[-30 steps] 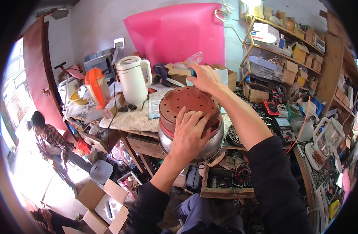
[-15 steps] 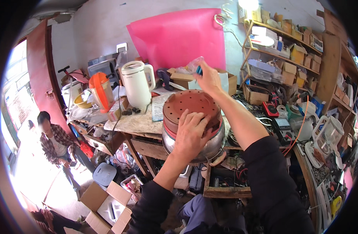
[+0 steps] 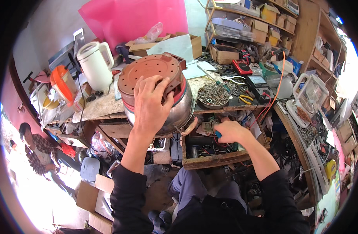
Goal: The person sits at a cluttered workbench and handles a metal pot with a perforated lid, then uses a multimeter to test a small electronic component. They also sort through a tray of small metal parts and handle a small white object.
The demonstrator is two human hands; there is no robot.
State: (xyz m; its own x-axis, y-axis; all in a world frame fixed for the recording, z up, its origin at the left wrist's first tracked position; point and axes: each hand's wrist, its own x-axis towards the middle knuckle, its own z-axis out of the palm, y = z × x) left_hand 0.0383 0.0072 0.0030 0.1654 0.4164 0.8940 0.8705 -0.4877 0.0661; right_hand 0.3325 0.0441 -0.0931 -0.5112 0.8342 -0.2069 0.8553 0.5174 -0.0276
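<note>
My left hand (image 3: 151, 107) is curled over the edge of a rust-red perforated round base (image 3: 146, 68), which sits atop a steel pot (image 3: 173, 117) with a red band and a handle at lower right. The fingers grip the base near a small bracket. My right hand (image 3: 231, 132) is closed on a small teal tool (image 3: 218, 133), low over an open wooden drawer (image 3: 210, 159) holding wires and a metal spool. What kind of tool it is cannot be made out. A dish of screws (image 3: 212, 95) lies just right of the pot.
A white jug (image 3: 95, 66) and an orange-lidded appliance (image 3: 64, 84) stand at left. Pliers (image 3: 245, 98), a red meter (image 3: 241, 67) and cables lie at right, below shelves (image 3: 257, 19) of boxes. A person (image 3: 40, 150) is at lower left, near an open cardboard box (image 3: 87, 199).
My right hand has moved from above the pot's back down to the drawer at right with the teal tool. My left hand stays on the base. The view has shifted downward.
</note>
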